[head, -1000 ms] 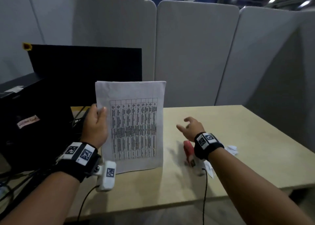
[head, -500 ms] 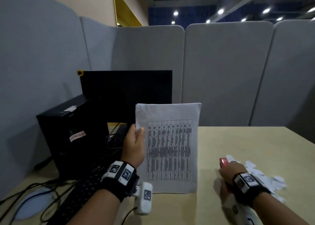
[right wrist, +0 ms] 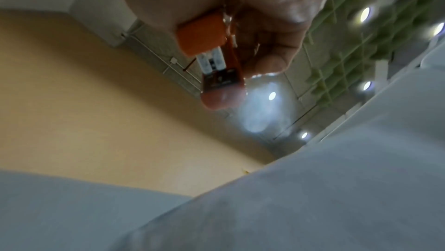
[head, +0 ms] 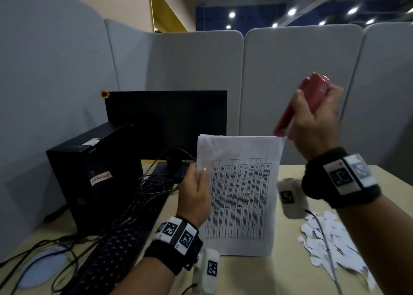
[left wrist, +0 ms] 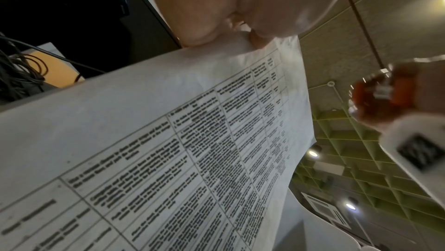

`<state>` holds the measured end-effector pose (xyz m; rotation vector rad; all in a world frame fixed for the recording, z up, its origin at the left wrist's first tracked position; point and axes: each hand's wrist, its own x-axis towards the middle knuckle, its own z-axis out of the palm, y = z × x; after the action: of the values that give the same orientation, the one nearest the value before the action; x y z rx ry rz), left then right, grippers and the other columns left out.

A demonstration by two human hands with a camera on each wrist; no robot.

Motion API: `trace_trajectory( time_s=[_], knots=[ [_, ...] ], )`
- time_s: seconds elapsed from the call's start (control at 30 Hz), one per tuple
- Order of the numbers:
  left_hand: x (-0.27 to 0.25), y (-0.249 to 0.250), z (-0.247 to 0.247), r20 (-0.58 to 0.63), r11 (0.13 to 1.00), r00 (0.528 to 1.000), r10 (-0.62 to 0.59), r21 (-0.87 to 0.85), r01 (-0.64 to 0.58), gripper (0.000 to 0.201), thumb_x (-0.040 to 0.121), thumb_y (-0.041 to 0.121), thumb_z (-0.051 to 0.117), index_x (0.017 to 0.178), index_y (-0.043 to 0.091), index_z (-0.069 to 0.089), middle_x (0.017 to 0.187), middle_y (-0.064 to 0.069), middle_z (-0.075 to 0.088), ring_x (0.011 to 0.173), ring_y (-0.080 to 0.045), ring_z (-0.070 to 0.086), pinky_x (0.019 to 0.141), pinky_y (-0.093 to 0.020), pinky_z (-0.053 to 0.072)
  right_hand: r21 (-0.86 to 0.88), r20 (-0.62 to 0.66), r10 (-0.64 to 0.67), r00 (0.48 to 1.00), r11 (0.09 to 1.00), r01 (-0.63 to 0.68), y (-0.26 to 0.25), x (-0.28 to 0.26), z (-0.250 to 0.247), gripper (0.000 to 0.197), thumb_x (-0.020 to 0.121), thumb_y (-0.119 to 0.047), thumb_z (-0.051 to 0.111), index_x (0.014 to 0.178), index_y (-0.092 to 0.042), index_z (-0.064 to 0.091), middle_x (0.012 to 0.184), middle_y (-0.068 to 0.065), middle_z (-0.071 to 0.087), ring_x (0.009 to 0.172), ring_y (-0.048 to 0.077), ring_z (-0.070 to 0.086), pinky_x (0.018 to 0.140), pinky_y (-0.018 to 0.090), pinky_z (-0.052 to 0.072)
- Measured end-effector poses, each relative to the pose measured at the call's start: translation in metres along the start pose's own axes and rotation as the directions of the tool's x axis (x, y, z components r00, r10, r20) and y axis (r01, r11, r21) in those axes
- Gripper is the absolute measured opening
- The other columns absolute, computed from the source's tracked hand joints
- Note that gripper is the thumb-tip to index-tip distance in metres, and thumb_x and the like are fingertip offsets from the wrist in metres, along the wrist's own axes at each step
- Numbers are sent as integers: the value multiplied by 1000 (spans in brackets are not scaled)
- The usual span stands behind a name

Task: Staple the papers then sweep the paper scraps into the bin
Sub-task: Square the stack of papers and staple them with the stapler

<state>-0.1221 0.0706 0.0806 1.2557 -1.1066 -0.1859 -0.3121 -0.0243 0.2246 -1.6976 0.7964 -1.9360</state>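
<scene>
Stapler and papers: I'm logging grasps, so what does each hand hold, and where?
The right hand grips the red stapler around its rear half. The left hand pinches the papers at their left edge.

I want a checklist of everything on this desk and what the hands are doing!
Surface: tan desk.
Job's things: papers upright on the desk; red stapler raised at their top right corner; paper scraps piled at right; bin not seen.
Clutter: monitor, computer tower, keyboard.
Hands: left hand holds the papers; right hand grips the stapler.
Cables: tangle behind the keyboard.
Surroundings: grey partitions.
</scene>
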Motion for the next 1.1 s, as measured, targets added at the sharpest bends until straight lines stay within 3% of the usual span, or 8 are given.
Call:
trace_trajectory(
  time_s=[0.07,0.2,0.27,0.37,0.5,0.6,0.83,1.1],
  knots=[
    [-4,6,7,11,1000,1000,22,5,-22,22,101,33,42,99,17,57,85,-21,64,71,-41,59,63,-55,53,114,31,1,1000,993,-4,-13,-3,23,31,95,-29,53,118,-14,39,83,-13,52,65,-10,56,61,11,46],
    [-9,13,16,18,999,998,52,-6,-52,17,104,22,43,98,14,57,76,-1,63,61,-18,57,58,-37,50,159,106,41,994,986,-58,-19,-19,64,34,96,-30,52,124,-17,39,86,-9,55,67,-7,60,54,14,51],
    [-11,15,18,37,998,997,63,-9,-63,18,105,23,43,101,11,56,80,-5,65,68,-22,61,62,-39,52,139,84,38,996,989,-49,-17,-28,78,34,95,-32,53,123,-18,40,83,-11,55,66,-8,60,57,16,51],
    [-13,14,19,56,999,997,46,-3,-46,25,104,33,41,99,13,55,78,-6,63,66,-22,60,61,-45,52,131,58,40,998,990,-47,-13,-37,90,34,93,-36,54,121,-20,42,80,-11,57,67,0,61,66,32,57],
    [-12,11,16,33,1000,999,18,14,-18,27,104,34,41,96,12,54,71,-8,58,58,-13,51,54,-40,46,151,100,9,995,988,-24,-9,-44,94,32,95,-31,52,121,-17,40,78,-11,54,66,-5,61,59,21,54],
    [-10,9,14,25,1000,1000,10,6,-10,29,103,33,41,95,9,54,65,2,52,54,-7,44,52,-33,39,158,109,-22,994,987,5,-7,-47,94,32,95,-29,53,121,-14,41,76,-11,53,65,-3,60,58,21,53],
    [-12,16,16,32,998,999,27,-50,-25,18,104,26,45,99,12,55,77,-8,59,63,-10,49,60,-37,45,84,133,-50,990,996,39,-4,-50,102,35,93,-36,53,121,-19,40,78,-10,55,66,10,63,59,30,59],
    [-11,10,14,15,999,999,41,-4,-40,20,104,26,44,96,10,54,75,-13,58,59,-14,47,57,-40,44,65,203,-28,979,998,15,4,-48,101,32,95,-31,54,120,-16,43,77,-12,53,65,-10,59,51,10,48]
  ],
)
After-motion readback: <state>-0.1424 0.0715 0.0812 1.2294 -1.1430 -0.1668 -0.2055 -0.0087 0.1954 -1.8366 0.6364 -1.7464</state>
